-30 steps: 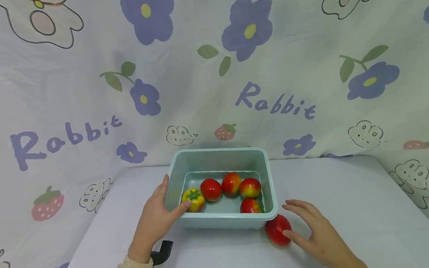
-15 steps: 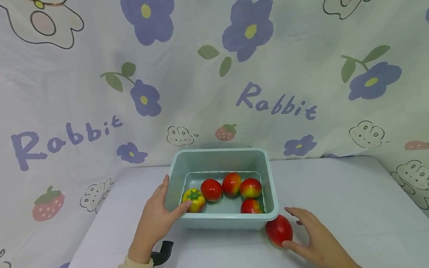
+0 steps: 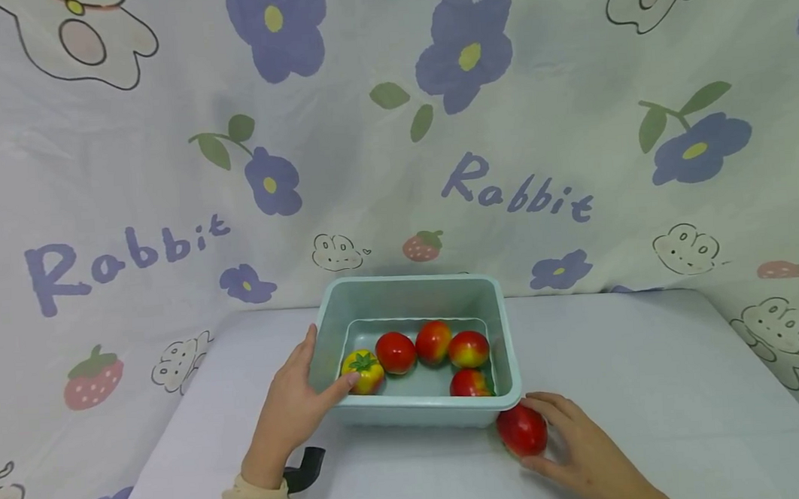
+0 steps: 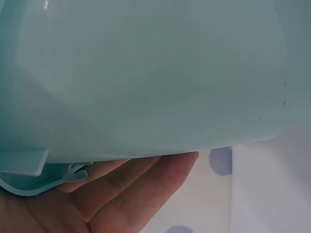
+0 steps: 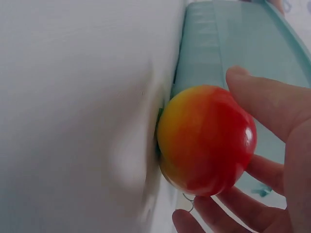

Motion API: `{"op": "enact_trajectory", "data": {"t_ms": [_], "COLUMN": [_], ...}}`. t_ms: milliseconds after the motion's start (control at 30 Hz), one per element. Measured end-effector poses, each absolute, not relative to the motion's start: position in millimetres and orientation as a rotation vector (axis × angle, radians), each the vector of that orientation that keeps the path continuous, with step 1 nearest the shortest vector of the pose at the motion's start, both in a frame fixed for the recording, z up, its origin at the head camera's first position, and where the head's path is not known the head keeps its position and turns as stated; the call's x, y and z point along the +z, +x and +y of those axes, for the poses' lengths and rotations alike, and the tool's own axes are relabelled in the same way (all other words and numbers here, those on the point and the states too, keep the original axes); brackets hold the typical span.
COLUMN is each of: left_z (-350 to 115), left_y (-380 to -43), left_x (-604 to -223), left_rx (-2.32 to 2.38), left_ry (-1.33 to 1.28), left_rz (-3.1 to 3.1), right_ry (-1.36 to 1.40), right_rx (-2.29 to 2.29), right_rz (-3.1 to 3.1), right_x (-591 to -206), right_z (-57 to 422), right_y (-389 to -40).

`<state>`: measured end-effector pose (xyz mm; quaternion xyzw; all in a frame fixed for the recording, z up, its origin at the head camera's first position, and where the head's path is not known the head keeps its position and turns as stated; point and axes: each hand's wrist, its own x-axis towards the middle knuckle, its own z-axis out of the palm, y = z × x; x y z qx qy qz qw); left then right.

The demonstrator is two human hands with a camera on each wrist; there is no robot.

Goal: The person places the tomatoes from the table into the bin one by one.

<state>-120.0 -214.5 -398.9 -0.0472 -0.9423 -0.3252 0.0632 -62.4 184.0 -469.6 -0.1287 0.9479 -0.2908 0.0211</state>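
Note:
My left hand (image 3: 292,406) holds the left side of the pale green plastic bin (image 3: 421,404), its thumb over the front rim and its fingers along the outer wall. In the left wrist view those fingers (image 4: 141,194) lie against the wall beside a handle clip (image 4: 29,165). A glossy red and yellow tomato (image 3: 521,430) rests on the table at the bin's front right corner. My right hand (image 3: 579,451) curls round it, fingertips at its far side and thumb at its near side. The right wrist view shows the tomato (image 5: 206,141) between thumb and fingers.
Inside the bin lie several more tomatoes, among them a yellow one (image 3: 363,372) with a green calyx and a red one (image 3: 396,353). A white cloth covers the table (image 3: 615,359). Behind it hangs a printed curtain (image 3: 367,153). A black piece (image 3: 305,469) sits at my left wrist.
My right hand's fingers have come down and in towards the thumb, now round the tomato. The left hand, the bin and the tomatoes have stayed in place.

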Motion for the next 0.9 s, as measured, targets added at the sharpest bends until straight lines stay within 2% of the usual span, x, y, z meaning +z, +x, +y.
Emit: {"op": "enact_trajectory", "data": {"t_ms": [533, 900], "left_z": [-215, -217], "left_y": [-121, -121], "left_x": [-399, -401], "left_rx": [-0.988, -0.998], "left_ry": [-0.167, -0.173], "left_rz": [-2.840, -2.830], "right_ry": [-0.433, -0.399], "right_rx": [-1.045, -1.076], "right_rz": [3.066, 3.134], "right_x": [-471, -454], "right_z": [193, 203], "right_y": [-66, -66]}}
